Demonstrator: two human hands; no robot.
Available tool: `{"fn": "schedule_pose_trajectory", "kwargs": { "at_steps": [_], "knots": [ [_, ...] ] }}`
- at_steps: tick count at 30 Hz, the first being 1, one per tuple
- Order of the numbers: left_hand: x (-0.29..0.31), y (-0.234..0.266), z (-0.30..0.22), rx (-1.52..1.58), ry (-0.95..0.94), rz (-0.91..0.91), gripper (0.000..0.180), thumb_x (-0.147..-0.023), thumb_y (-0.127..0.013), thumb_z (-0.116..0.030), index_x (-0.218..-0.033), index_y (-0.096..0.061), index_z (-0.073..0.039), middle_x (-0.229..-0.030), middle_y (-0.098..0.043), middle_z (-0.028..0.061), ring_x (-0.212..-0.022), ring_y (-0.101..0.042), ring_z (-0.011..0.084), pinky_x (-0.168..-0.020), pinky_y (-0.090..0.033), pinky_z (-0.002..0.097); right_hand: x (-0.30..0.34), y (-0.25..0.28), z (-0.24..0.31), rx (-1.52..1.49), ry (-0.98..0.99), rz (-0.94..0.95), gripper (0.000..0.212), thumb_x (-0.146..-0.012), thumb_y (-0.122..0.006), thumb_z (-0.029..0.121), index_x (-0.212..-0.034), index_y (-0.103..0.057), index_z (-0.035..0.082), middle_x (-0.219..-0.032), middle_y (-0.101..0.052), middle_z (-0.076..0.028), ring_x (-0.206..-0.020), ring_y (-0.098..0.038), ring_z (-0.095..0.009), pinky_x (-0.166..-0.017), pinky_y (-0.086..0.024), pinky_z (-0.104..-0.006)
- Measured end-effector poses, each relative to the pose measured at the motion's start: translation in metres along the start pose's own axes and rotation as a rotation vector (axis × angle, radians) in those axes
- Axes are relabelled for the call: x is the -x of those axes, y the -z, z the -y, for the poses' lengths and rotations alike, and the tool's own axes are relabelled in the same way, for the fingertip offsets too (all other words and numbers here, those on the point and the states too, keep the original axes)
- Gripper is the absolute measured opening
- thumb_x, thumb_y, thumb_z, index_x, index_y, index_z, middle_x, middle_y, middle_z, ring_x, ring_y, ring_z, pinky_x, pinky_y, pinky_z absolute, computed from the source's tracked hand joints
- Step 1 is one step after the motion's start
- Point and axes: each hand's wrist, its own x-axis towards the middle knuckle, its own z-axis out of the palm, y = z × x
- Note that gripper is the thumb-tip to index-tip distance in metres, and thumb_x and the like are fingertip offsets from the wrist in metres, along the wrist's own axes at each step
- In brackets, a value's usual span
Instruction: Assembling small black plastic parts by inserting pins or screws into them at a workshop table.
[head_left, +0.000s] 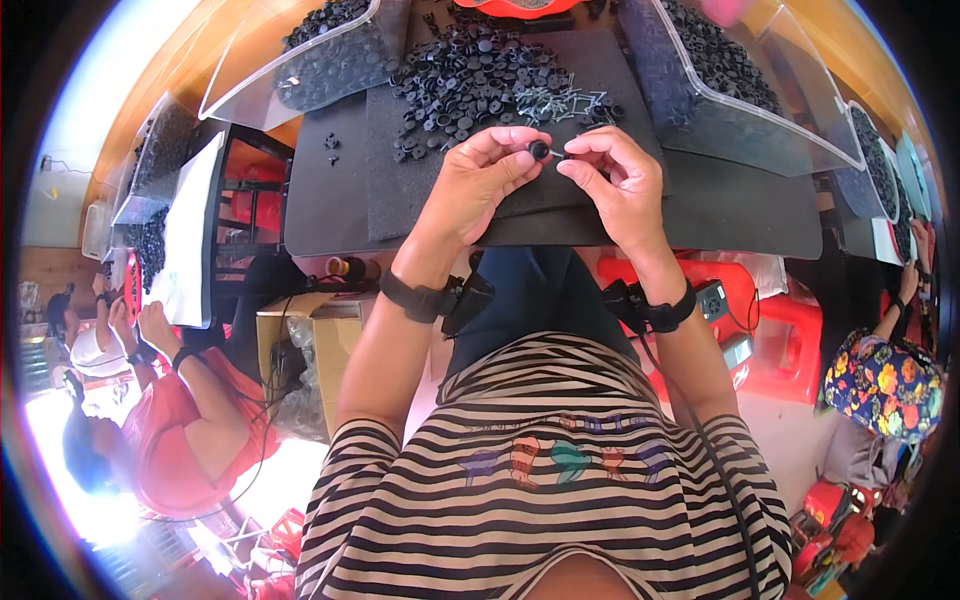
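Note:
Over the near part of the dark mat (390, 200), my left hand (475, 185) pinches a small round black plastic part (539, 150) between thumb and fingers. Facing it, my right hand (625, 185) grips a thin metal screw (555, 154) with closed fingertips. The screw points at the black part; whether its tip is inside cannot be made out. A small dark piece shows at my right fingertips, too small to name. Just beyond my hands lies a heap of round black plastic parts (470, 80), with a pile of loose silvery screws (560, 102) at its right side.
Clear plastic bins of black parts stand at the back left (335, 75) and right (770, 130). A few black pieces (332, 150) lie left on the dark table (310, 200). Below are a cardboard box (330, 350) and red plastic stools (790, 340). Other people sit at both sides.

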Motion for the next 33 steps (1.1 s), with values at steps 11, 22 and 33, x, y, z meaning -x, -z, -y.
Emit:
{"fn": "schedule_pose_trajectory", "kwargs": {
  "at_steps": [11, 22, 33],
  "knots": [
    [0.0, 0.001, 0.0, -0.01, 0.006, 0.009, 0.022, -0.094, -0.059, 0.002, -0.114, -0.063, -0.005, -0.12, -0.064, 0.01, -0.109, -0.061, 0.0165, -0.098, -0.05, 0.0316, -0.003, -0.005, 0.001, 0.072, 0.023, -0.013, 0.015, -0.076, -0.078, 0.0, -0.09, -0.07, 0.001, -0.088, -0.068, -0.005, -0.076, -0.065, -0.011, -0.067, -0.051, -0.0243],
    [0.001, -0.002, 0.002, -0.138, -0.069, -0.013, 0.024, -0.09, -0.062, 0.006, -0.112, -0.063, -0.003, -0.119, -0.064, 0.0124, -0.108, -0.062, 0.0171, -0.096, -0.051, 0.0319, -0.003, -0.006, 0.01, 0.174, 0.053, 0.036, 0.018, -0.075, -0.077, -0.003, -0.09, -0.069, 0.001, -0.089, -0.067, -0.005, -0.076, -0.064, -0.012, -0.067, -0.051, -0.025],
    [0.004, -0.008, 0.0, -0.196, -0.056, -0.04, 0.02, -0.089, -0.066, 0.002, -0.109, -0.067, -0.001, -0.109, -0.069, 0.0091, -0.096, -0.064, 0.0132, -0.088, -0.053, 0.0281, -0.003, -0.006, 0.018, 0.253, 0.108, 0.041, 0.018, -0.071, -0.078, -0.005, -0.085, -0.068, 0.001, -0.084, -0.067, -0.007, -0.069, -0.066, -0.014, -0.062, -0.052, -0.0267]
  ]
}}
